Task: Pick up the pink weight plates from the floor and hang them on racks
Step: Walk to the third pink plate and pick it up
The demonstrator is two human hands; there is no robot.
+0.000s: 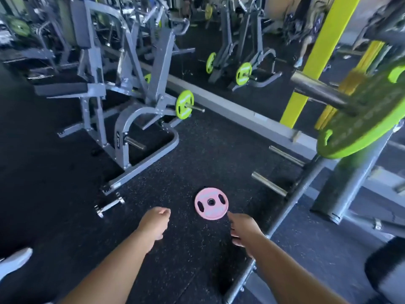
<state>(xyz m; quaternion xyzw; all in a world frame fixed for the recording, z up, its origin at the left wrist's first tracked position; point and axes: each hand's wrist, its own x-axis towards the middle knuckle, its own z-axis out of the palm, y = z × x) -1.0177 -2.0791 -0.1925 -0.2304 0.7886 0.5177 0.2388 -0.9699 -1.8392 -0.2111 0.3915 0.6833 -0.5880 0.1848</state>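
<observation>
One pink weight plate (211,203) lies flat on the black rubber floor, just ahead of me. My right hand (242,228) reaches down toward it, fingers apart, its fingertips just short of the plate's near right edge and holding nothing. My left hand (154,221) hangs to the left of the plate with its fingers curled shut and empty. To the right, a grey rack frame (291,194) carries two bare steel pegs (269,183) pointing toward the plate.
A grey plate-loaded machine (122,119) with a green plate (184,104) stands at the left. A large green plate (363,119) on a bar juts in at upper right. A small steel handle (109,206) lies on the floor. A mirror wall runs behind.
</observation>
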